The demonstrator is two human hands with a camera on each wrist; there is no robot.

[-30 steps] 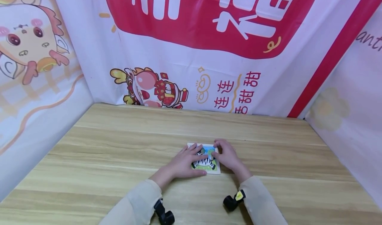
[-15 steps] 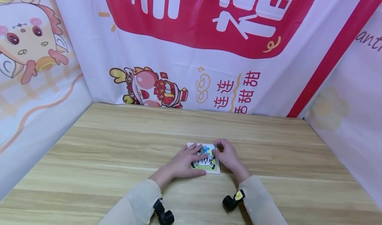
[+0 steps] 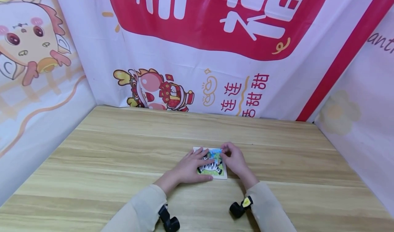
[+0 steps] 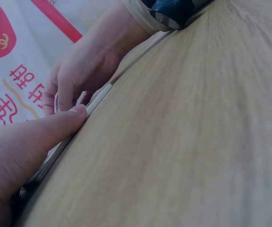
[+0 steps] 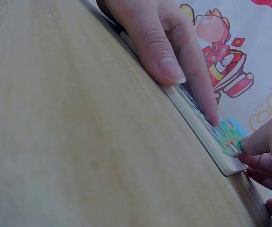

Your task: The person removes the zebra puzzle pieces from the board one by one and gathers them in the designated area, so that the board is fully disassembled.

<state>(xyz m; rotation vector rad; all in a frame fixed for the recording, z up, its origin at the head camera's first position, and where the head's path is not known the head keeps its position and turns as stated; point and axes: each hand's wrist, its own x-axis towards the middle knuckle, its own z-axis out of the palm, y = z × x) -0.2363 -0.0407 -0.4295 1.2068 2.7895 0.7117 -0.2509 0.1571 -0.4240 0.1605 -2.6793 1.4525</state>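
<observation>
A small square jigsaw puzzle with a zebra picture and a pale border lies on the table. My left hand is spread over its left part, fingers straight, covering some of the picture. In the left wrist view the left thumb rests along the board's near edge. My right hand is at the upper right corner. Its thumb and fingers pinch a green and blue puzzle piece, which stands slightly raised at the board's edge in the right wrist view. The fingers hide part of this piece.
The wooden table surrounds the puzzle. A printed cloth hangs along its back, with more cloth at the left and right sides. Each wrist wears a black strapped camera close over the table.
The right thumb and fingers have shifted slightly with the puzzle piece at the upper right corner; a lighter patch seen there half a second ago now shows green again. The left hand stays still.
</observation>
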